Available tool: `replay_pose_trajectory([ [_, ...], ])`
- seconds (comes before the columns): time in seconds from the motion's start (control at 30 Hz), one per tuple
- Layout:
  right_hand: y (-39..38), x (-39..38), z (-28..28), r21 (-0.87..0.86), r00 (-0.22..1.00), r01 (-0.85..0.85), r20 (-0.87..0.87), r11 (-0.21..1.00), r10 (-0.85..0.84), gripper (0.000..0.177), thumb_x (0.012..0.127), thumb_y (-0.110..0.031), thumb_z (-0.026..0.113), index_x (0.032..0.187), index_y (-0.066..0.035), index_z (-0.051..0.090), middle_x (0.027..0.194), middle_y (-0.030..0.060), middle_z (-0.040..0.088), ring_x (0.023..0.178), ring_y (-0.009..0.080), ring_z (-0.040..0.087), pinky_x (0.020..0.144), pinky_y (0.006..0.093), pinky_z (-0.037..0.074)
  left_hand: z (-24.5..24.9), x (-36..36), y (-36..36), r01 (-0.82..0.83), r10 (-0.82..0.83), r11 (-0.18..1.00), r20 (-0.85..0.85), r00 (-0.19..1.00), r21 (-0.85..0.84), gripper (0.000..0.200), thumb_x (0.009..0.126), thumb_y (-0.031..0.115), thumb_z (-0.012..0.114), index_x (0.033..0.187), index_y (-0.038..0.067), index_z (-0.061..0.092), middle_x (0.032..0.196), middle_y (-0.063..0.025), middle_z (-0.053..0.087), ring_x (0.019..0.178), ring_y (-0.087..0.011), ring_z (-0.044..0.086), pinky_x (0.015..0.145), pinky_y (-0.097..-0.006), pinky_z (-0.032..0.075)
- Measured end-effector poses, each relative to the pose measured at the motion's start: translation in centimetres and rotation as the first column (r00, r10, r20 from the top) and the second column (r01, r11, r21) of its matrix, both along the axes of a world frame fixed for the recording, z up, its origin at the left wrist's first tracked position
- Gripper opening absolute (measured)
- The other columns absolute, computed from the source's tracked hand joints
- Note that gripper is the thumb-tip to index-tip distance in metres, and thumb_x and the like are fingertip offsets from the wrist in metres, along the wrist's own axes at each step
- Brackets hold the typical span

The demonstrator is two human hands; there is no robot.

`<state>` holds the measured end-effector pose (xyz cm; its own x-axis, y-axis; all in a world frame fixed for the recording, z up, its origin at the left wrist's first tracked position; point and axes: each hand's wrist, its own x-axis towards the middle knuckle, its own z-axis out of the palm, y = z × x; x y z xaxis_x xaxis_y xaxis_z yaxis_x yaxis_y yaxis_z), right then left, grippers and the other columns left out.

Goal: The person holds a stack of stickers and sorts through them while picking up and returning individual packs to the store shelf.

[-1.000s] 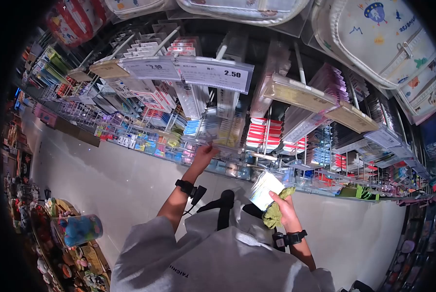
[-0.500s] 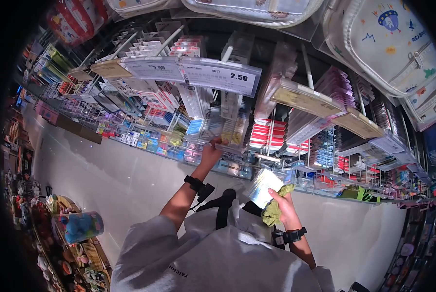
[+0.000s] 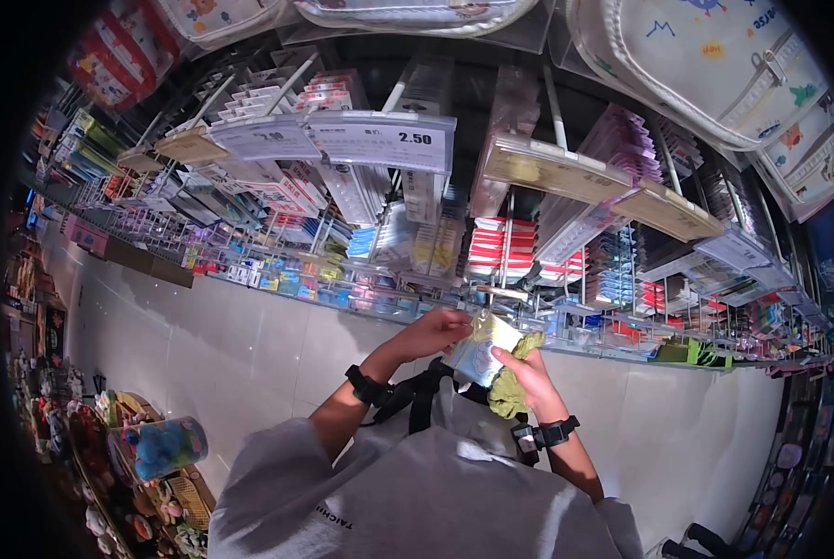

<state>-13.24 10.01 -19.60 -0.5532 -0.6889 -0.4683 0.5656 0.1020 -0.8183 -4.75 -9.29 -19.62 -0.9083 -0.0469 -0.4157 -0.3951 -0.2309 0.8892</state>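
My right hand (image 3: 532,380) grips a flat, shiny plastic packet (image 3: 482,352) with white, yellow and pale blue print, thumb on its face. A crumpled green piece of fabric (image 3: 510,391) is bunched in the same hand, between palm and packet. My left hand (image 3: 436,333) meets the packet's upper left edge, its fingers closed at the clear wrapping. Beyond the hands hang yellow-printed packets (image 3: 433,252) and red-and-white packets (image 3: 503,247) on rack hooks.
Price label strips (image 3: 380,140) jut from the hooks above my hands. Pencil-case-like bags (image 3: 678,74) hang overhead at the right. A low clear-fronted shelf edge (image 3: 342,300) runs past my hands. At the lower left stands a clear tub with blue contents (image 3: 167,447).
My left hand has come down from the hanging yellow-printed packets to the packet in my right hand. More yellow print now shows there. The view has shifted slightly right.
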Motion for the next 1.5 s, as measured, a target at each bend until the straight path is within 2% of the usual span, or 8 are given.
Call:
replay_pose_trajectory([
  [0.13,-0.1,0.0,0.2,0.055,1.000,-0.015,0.013,0.998,0.014,0.031,0.075,-0.011,0.061,0.102,0.001,0.053,0.092,0.0047,0.058,0.079,0.0105,0.054,0.067,0.0246,0.044,-0.7,0.2,0.3,-0.110,0.071,0.934,-0.125,0.990,-0.340,0.015,0.080,0.018,0.057,0.085,0.003,0.056,0.063,0.0050,0.051,0.057,-0.0034,0.044,0.051,-0.0200,0.038],
  [0.43,0.9,-0.4,-0.7,0.214,0.998,-0.035,-0.039,0.976,0.045,0.032,0.075,-0.009,0.061,0.104,-0.002,0.051,0.094,0.0040,0.056,0.082,0.0115,0.054,0.069,0.0256,0.044,-5.0,3.2,-2.6,-0.277,0.277,0.960,-0.004,0.961,-0.045,0.020,0.079,0.022,0.058,0.087,0.004,0.057,0.073,-0.0004,0.057,0.068,-0.0059,0.052,0.061,-0.0225,0.044],
  [1.17,2.5,-1.5,0.3,0.127,0.997,0.076,0.013,0.989,-0.078,0.037,0.075,-0.009,0.061,0.107,-0.001,0.046,0.096,0.0054,0.055,0.084,0.0137,0.054,0.070,0.0266,0.045,-8.9,-2.1,-7.8,-0.561,0.488,0.750,-0.278,0.827,-0.350,0.023,0.081,0.019,0.056,0.093,0.000,0.058,0.081,-0.0038,0.057,0.074,-0.0076,0.051,0.066,-0.0227,0.041],
  [1.23,2.7,-1.6,0.5,0.180,0.998,0.030,0.044,0.983,-0.039,0.039,0.075,-0.009,0.062,0.109,-0.002,0.044,0.096,0.0047,0.054,0.084,0.0129,0.053,0.069,0.0264,0.045,-9.7,-1.9,-7.8,-0.709,0.589,0.597,-0.395,0.705,-0.377,0.023,0.082,0.022,0.055,0.089,0.001,0.059,0.081,-0.0055,0.060,0.074,-0.0101,0.053,0.066,-0.0246,0.042],
  [1.27,2.8,-1.7,0.3,0.176,0.998,0.033,0.046,0.984,-0.042,0.039,0.075,-0.009,0.062,0.109,-0.002,0.044,0.096,0.0047,0.054,0.084,0.0129,0.053,0.069,0.0264,0.045,-9.9,-1.1,-8.3,-0.706,0.585,0.597,-0.396,0.708,-0.381,0.023,0.082,0.022,0.055,0.089,0.001,0.059,0.081,-0.0055,0.060,0.074,-0.0101,0.053,0.066,-0.0246,0.042],
  [1.33,2.8,-1.9,0.1,0.131,1.000,-0.005,0.020,0.991,0.003,0.037,0.075,-0.008,0.062,0.107,-0.002,0.046,0.096,0.0040,0.054,0.084,0.0124,0.052,0.070,0.0265,0.044,-6.0,0.6,-8.1,-0.044,0.239,0.555,0.109,0.965,-0.831,0.026,0.082,0.026,0.055,0.080,0.001,0.054,0.072,-0.0038,0.058,0.067,-0.0124,0.054,0.060,-0.0285,0.042],
  [1.47,1.8,-1.2,1.0,0.052,1.000,0.003,-0.017,0.999,-0.002,0.033,0.075,-0.010,0.062,0.104,0.001,0.050,0.094,0.0041,0.056,0.081,0.0110,0.053,0.068,0.0250,0.044,-5.4,1.9,-6.5,0.119,-0.167,0.682,0.005,0.986,-0.722,0.028,0.084,0.027,0.051,0.088,-0.001,0.054,0.078,-0.0052,0.059,0.068,-0.0132,0.055,0.061,-0.0276,0.044],
  [1.5,1.5,-1.2,0.6,0.014,0.999,-0.045,-0.003,0.999,0.045,0.033,0.075,-0.009,0.061,0.105,0.000,0.050,0.095,0.0041,0.056,0.082,0.0112,0.053,0.069,0.0253,0.044,-3.2,1.3,-4.8,0.109,-0.139,0.904,-0.043,0.989,-0.413,0.029,0.084,0.026,0.050,0.097,0.000,0.053,0.083,-0.0060,0.060,0.072,-0.0128,0.055,0.065,-0.0269,0.044],
])
